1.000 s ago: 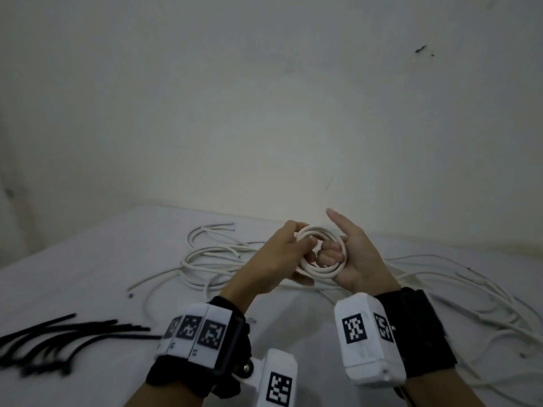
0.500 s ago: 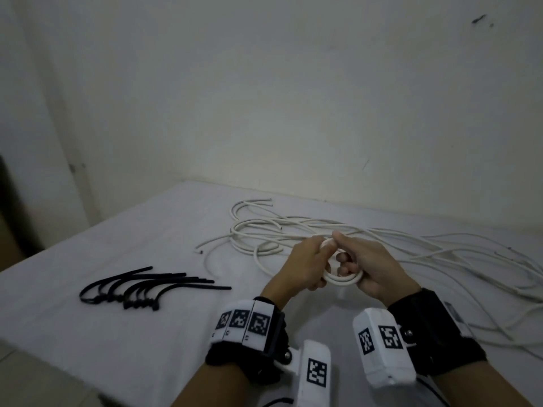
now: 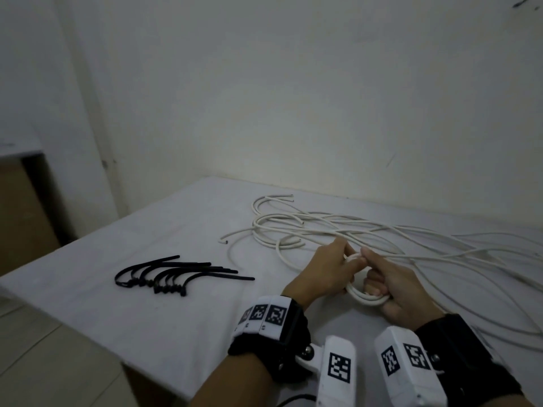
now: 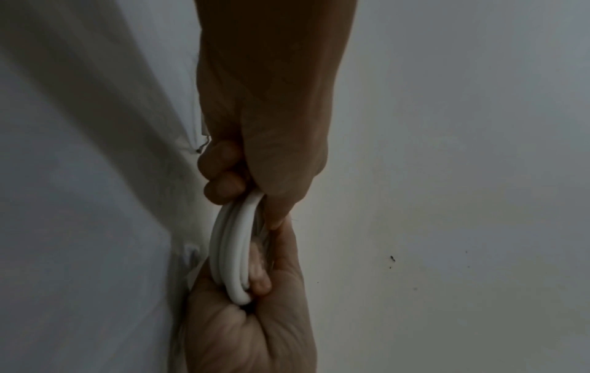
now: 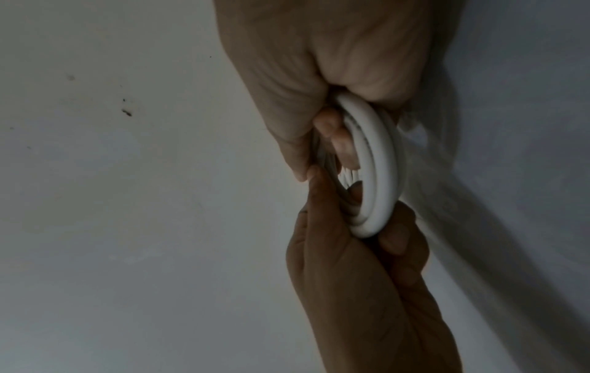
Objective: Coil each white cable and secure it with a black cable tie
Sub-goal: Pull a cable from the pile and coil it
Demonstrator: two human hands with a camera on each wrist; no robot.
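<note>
— Gripped how?

— Clamped from both sides. Closed round the near, lower arc of the coiled cable (image 3: 364, 299) with the right hand (image 3: 402, 289), with curled fingers hooked through the ring. Pinched at the far, upper arc with the left hand (image 3: 326, 268), thumb and fingertips tight on the strands.

— Backed up by the wrist cameras?

— Backed up by both. Shown edge-on from the left wrist as several white turns stacked close together, squeezed between a thumb on one face and fingertips on the other. Shown from the right wrist as a narrow oval, tucked into the right palm at one end and nipped by the left fingers at the other.

— Held where?

— Held off the table (image 3: 147, 318), low over the white cloth, in front of the person. Kept just short of the loose white cables (image 3: 382, 233), sprawled in long loops toward the back and out to the right. Impossible to tell whether joined to that tangle or lifted free of it.

— And farther out?

— Laid well to the left, apart from both hands: black cable ties (image 3: 176, 274), fanned in a small heap with heads bunched together. Strapped at both wrists: marker bands (image 3: 266, 314), black with white coded blocks. Backed by a pale, scuffed wall (image 3: 293, 98) in dim light.
</note>
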